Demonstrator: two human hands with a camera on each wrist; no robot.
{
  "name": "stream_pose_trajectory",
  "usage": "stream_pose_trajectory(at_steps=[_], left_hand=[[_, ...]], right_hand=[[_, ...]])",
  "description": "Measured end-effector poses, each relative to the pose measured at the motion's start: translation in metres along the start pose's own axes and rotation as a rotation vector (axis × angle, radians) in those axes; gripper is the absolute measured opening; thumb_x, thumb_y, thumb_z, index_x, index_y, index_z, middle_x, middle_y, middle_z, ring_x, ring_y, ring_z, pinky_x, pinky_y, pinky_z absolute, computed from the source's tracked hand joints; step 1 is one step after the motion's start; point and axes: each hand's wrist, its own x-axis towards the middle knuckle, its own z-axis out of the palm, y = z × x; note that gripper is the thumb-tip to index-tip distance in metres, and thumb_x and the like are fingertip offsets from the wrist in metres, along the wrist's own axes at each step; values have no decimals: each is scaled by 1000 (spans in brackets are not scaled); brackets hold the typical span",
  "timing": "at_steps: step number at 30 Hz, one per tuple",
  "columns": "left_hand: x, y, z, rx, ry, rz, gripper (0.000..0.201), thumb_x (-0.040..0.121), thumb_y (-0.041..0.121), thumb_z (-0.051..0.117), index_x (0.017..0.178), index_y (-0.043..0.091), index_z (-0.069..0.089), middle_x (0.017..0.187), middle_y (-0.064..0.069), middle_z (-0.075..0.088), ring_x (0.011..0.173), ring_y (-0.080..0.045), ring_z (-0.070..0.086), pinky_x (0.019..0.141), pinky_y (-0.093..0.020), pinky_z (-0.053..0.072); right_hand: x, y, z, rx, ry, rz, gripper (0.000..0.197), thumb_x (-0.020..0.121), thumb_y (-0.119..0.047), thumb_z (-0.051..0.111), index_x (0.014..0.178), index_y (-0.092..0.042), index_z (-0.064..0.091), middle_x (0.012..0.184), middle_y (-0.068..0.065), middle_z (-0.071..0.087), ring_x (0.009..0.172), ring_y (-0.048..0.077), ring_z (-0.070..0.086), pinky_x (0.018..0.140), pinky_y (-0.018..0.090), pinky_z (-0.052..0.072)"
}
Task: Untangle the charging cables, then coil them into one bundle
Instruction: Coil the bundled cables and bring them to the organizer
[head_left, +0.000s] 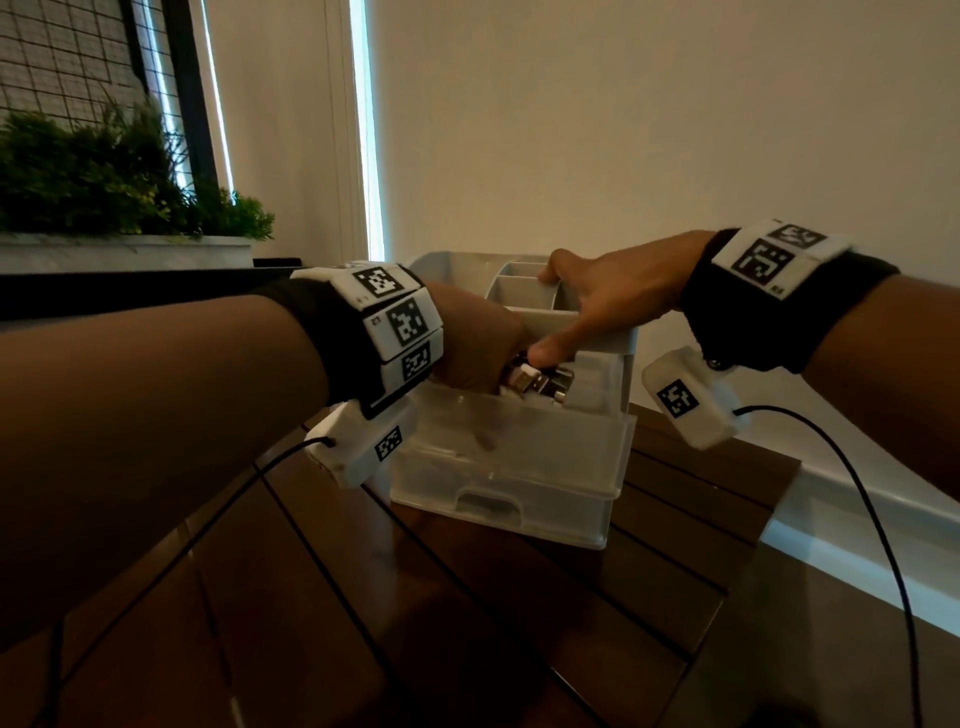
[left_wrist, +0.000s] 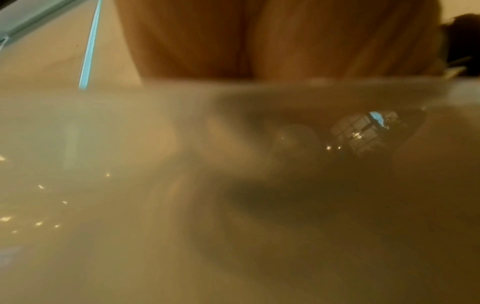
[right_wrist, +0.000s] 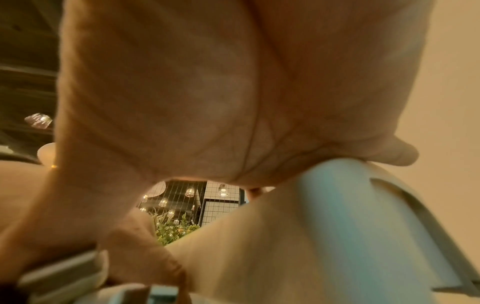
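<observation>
Cables (head_left: 531, 382) in left hand (head_left: 475, 340); right hand (head_left: 615, 296) grips organizer (head_left: 524, 462).

no legible text, black-and-white code markers (head_left: 408, 323) on the wrist bands (head_left: 332, 332), tiny print beside them unreadable

Two hands (head_left: 478, 343) (head_left: 618, 291), one plastic organizer (head_left: 519, 457), one cable bunch (head_left: 540, 382), one table (head_left: 519, 623)

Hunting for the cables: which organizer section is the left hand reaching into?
The left hand is in the low front tray, above the drawer; the right hand holds the taller rear compartments.
</observation>
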Motion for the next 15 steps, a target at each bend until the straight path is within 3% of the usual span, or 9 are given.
stream_pose_trajectory(at_steps=[3,5,7,10,12,15], left_hand=[[-4,0,-5,-62,-9,30,41,86,34,69,125,25,57,101,6,66,85,-10,59,75,-22,41],[-7,-5,-5,-139,26,73,49,80,35,75,125,28,58,98,10,66,80,-2,59,69,-16,42],[-10,-12,-4,-273,70,111,49,75,31,80,120,28,60,93,18,64,77,6,58,65,-9,43],[-13,-23,0,-493,96,128,52,70,20,84,117,19,60,102,8,68,90,-6,66,77,-20,56],[-15,-26,1,-633,85,126,45,72,12,82,110,16,57,101,-2,67,91,-18,66,75,-26,58],[-19,-27,3,-835,63,94,32,66,16,70,94,15,54,90,-8,64,80,-22,63,68,-31,55]], right_hand=[[3,-1,4,-16,6,7,112,54,-75,69,141,-25,19,117,-5,48,99,17,50,87,32,39],[5,-2,6,7,5,13,106,57,-70,72,138,-25,21,108,-5,52,92,11,51,85,32,41],[5,-2,7,48,-1,17,107,53,-69,74,136,-26,21,111,-3,52,91,8,50,85,32,42],[4,-2,7,67,7,17,111,50,-70,75,137,-27,21,118,-3,48,100,16,50,86,32,39],[3,-2,7,46,11,19,115,48,-72,74,139,-27,19,119,-3,47,105,20,49,90,34,39],[3,-2,9,-14,17,21,122,44,-74,75,141,-28,17,120,-2,49,106,22,51,95,38,43]])
